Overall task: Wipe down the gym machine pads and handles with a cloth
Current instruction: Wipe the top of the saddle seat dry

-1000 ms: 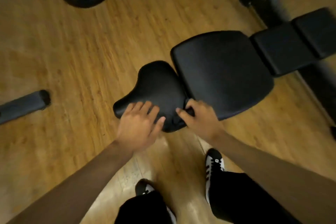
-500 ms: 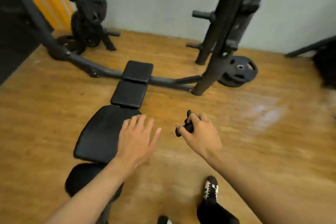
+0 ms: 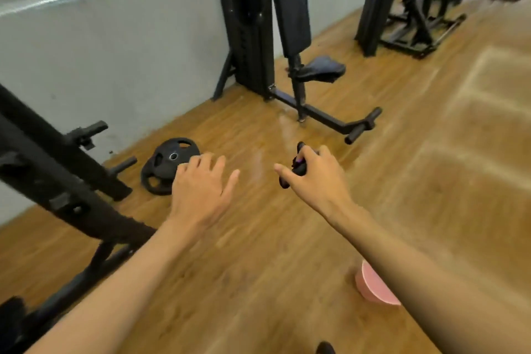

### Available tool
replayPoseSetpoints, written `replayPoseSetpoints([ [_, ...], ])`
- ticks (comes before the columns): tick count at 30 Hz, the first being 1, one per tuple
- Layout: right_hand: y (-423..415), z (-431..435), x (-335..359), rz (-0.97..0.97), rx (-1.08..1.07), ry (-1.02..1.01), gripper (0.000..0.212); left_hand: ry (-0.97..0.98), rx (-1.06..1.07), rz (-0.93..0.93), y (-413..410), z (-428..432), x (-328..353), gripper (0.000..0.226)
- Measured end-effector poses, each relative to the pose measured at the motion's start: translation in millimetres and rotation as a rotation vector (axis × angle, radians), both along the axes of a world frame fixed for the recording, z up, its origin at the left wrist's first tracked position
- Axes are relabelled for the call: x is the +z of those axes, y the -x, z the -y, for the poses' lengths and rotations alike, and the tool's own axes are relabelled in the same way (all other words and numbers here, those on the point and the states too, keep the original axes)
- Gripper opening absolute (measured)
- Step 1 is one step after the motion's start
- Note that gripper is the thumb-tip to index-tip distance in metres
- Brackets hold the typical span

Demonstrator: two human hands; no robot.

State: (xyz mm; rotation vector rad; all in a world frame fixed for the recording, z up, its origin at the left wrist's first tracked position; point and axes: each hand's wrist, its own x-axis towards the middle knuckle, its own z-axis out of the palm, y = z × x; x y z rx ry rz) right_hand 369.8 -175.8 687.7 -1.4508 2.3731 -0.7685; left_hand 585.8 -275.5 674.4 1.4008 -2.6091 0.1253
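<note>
the right hand has its fingers curled round a bunched dark cloth, a wad of it sticking out past the knuckles and thumb, while the left hand is held out beside it with fingers straight and spread, gripping nothing. both hang in the air over the wooden floor, touching no equipment. the next thing to wipe looks to be the seated machine ahead: its seat pad lies straight beyond the right hand's knuckles, well apart, and the back pad stands above it with its long axis upright, leaning a little away from the weight stack. the cloth hand is the nearer of the two and lines up with the seat almost directly (the left would have to cross over), so a forward reach or a step or two should do it. the machine's base bar runs along the floor between hand and seat, low enough to be a matter for the feet only. a weight plate lies flat just past the left fingers, off the line. a black rack frame slants across the left, and a pink tub sits partly hidden under the right forearm.
</note>
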Motion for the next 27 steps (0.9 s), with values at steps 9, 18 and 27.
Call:
replayPoseSetpoints([
  [9, 198, 21, 21, 0.062, -0.198, 0.064, 0.049, -0.02, -0.213, 0.008, 225, 40, 28, 0.065],
  [18, 301, 163, 22, 0.146, -0.277, 0.207, 0.044, -0.067, -0.307, -0.047, 358, 178, 30, 0.072],
  [27, 439, 324, 7, 0.043, -0.447, 0.102, 0.047, -0.104, -0.398, 0.007, 523, 386, 4, 0.071],
])
